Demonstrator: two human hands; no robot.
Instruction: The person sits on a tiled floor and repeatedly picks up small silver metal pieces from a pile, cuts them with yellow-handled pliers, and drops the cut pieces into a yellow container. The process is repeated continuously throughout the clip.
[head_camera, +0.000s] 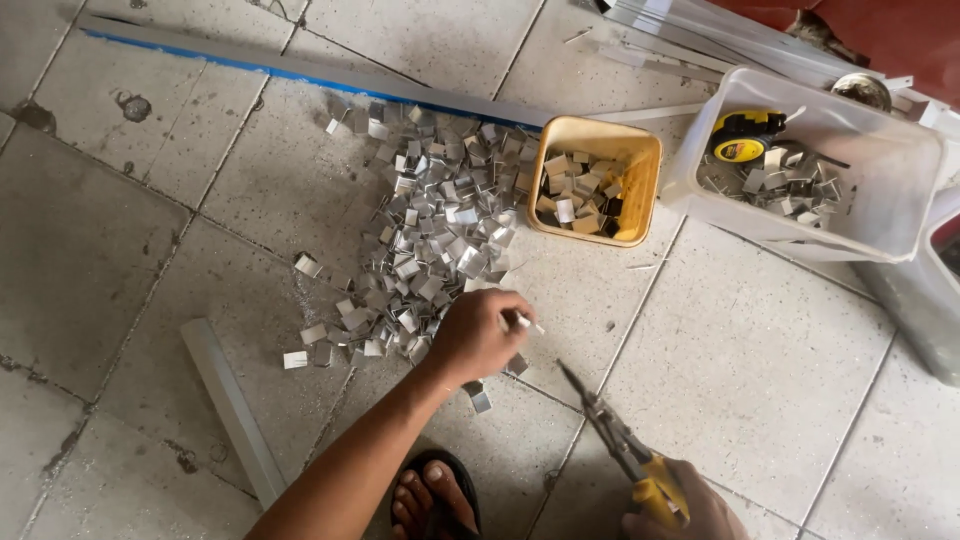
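The right hand (690, 510), partly cut off by the bottom edge, grips yellow-handled snips (625, 448). Just above, the left hand (478, 335) pinches one small metal piece (524, 322) at the near edge of the metal pile (430, 230). Beyond the pile, a yellow tub (640, 180) holds more pieces. Right of it, a clear box (880, 170) holds pieces and a tape measure (745, 135). Bare floor lies right of the pile.

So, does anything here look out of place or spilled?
Yes. Most small metal pieces lie loose in a heap on the floor tiles, not in the yellow tub or clear bin. A tape measure sits among pieces in that bin.
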